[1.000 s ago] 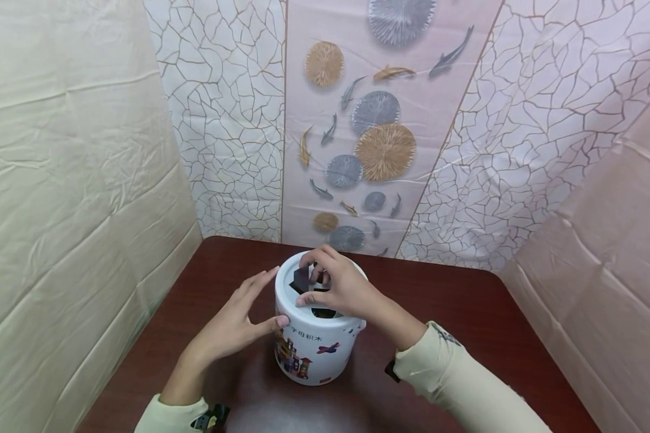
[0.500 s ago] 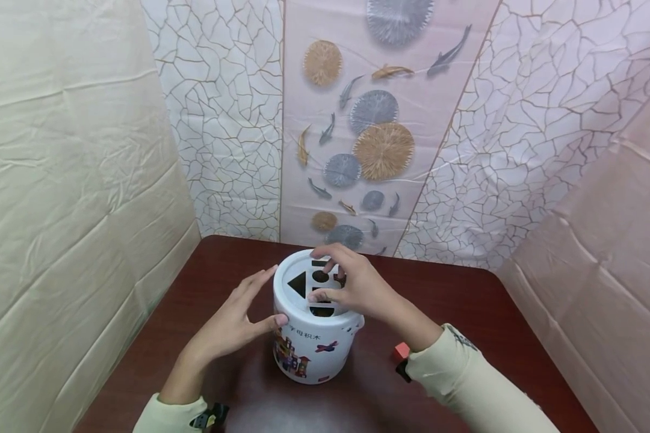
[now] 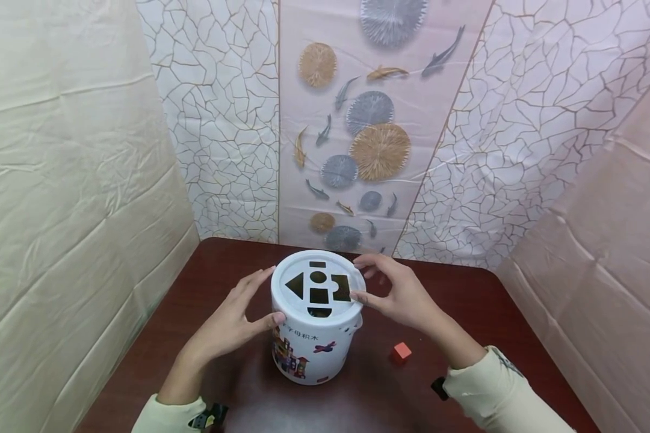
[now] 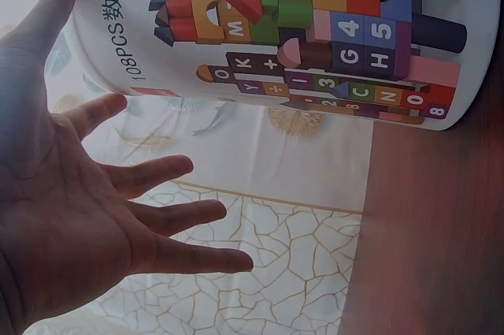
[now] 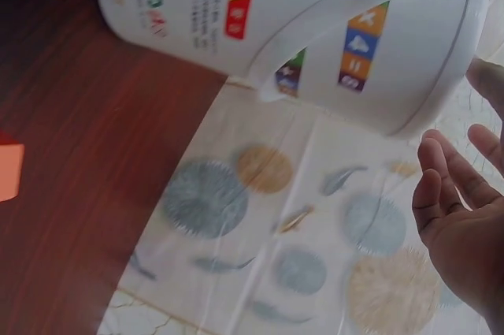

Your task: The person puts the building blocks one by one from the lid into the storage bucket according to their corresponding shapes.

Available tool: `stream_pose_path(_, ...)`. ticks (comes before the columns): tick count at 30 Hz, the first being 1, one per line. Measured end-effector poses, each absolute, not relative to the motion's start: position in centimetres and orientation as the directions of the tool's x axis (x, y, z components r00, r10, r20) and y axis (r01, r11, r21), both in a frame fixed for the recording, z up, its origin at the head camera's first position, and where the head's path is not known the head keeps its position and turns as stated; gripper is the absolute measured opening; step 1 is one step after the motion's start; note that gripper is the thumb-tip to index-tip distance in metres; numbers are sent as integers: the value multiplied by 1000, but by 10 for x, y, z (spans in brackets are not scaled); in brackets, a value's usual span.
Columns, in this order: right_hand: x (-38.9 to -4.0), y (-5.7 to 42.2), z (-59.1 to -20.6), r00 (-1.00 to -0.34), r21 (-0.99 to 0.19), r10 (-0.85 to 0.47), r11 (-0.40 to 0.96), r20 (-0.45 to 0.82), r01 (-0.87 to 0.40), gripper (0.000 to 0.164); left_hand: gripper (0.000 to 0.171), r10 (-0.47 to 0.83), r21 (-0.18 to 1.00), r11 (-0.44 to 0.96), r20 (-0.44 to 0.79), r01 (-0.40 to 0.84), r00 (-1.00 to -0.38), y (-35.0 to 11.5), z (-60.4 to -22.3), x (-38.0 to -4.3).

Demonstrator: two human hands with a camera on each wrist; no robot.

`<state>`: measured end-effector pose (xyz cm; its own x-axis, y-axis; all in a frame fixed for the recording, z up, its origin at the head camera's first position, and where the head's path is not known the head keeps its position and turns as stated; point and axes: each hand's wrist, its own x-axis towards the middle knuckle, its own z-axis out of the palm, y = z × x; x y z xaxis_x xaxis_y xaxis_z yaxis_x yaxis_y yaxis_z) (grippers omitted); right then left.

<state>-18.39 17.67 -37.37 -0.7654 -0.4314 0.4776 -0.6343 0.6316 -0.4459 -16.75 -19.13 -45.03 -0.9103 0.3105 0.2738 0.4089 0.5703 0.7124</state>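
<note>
A white toy-block bucket (image 3: 314, 355) stands upright on the table, printed with coloured lettered blocks. Its white lid (image 3: 289, 302) has several shaped holes: a triangle, a circle, rectangles and others. My left hand (image 3: 230, 328) is at the bucket's left side, thumb and fingertips right at the lid's rim. In the left wrist view, the fingers of that hand (image 4: 87, 201) are spread out straight. Over at the right rim is my right hand (image 3: 401, 294), fingers loosely bent and holding nothing. A small red block (image 3: 401, 352) lies on the table right of the bucket.
The dark red-brown table (image 3: 390, 400) ends at a patterned cloth backdrop (image 3: 233, 150). Pale cloth walls rise on the left and right. A white carrying handle (image 5: 315, 24) hangs along the bucket's side.
The dark block my right hand held over the triangular hole is gone from view. That hand has drawn right to the lid's edge, uncovering the holes and the red block. The left hand stays put.
</note>
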Motion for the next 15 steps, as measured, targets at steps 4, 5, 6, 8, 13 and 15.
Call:
stream_pose_path(4,-179,191,-379,-775,-444,-402,650,487,-616,58,96,312,711,571,273,409,-910,-192,-449,-167)
stream_pose_path(5,-178,195,-381,-777,-444,-396,654,490,-613,57,96,313,710,572,274,410,-910,-191,-449,-167)
stream_pose_path(6,-177,198,-382,-780,-443,-389,659,491,-608,57,96,313,710,573,273,410,-910,-191,-448,-167)
stream_pose_path(8,-175,205,-387,-783,-444,-378,664,494,-601,55,96,313,710,574,270,408,-910,-191,-448,-167)
stream_pose_path(13,-172,222,-403,-790,-439,-358,682,497,-585,55,96,309,712,574,269,404,-912,-191,-449,-166)
stream_pose_path(15,-169,231,-412,-797,-434,-351,694,492,-574,58,95,311,711,575,267,404,-912,-191,-450,-165)
